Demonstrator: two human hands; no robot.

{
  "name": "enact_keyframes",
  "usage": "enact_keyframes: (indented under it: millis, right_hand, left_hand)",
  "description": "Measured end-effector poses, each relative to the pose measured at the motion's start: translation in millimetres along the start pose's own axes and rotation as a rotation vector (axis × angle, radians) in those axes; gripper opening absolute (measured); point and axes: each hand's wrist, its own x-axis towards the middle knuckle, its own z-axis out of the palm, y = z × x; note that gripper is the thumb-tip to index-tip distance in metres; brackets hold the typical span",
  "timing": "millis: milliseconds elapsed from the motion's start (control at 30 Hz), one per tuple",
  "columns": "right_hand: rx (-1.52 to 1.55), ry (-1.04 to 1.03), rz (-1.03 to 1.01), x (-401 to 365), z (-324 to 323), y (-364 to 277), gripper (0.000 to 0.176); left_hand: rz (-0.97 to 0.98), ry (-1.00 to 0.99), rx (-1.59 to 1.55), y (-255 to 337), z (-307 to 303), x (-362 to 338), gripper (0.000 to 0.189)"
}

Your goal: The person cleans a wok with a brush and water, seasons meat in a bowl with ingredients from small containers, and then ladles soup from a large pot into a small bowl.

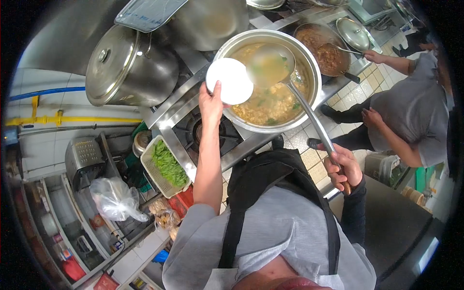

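Observation:
My left hand (211,104) grips a white bowl (229,81) by its near edge, thumb on top, over the left rim of a large pot of soup (263,116). My right hand (344,169) is wrapped around the handle of a long metal ladle (309,108). Its round head, filled with broth, hangs above the soup just right of the bowl. Pale bits and green leaves float in the pot. What the bowl contains, if anything, I cannot make out.
A lidded steel pot (140,67) stands at left, near a gas burner (198,133). Green leaves (168,164) fill a basket (150,166) below. At right, a co-worker in a grey shirt (415,106) holds a utensil in a pan of brown food (333,60).

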Motion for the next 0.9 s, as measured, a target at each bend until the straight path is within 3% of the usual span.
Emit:
enact_keyframes:
  millis: [233, 900]
  right_hand:
    - [-0.064, -0.01, 0.035, 11.6, 14.3, 4.4, 0.038]
    - [-0.175, 0.016, 0.006, 25.1, 16.6, 18.2, 0.038]
  left_hand:
    - [-0.109, -0.078, -0.073, 3.1, 20.0, -6.7, 0.048]
    - [-0.123, -0.127, -0.162, -1.9, 18.4, -13.3, 0.053]
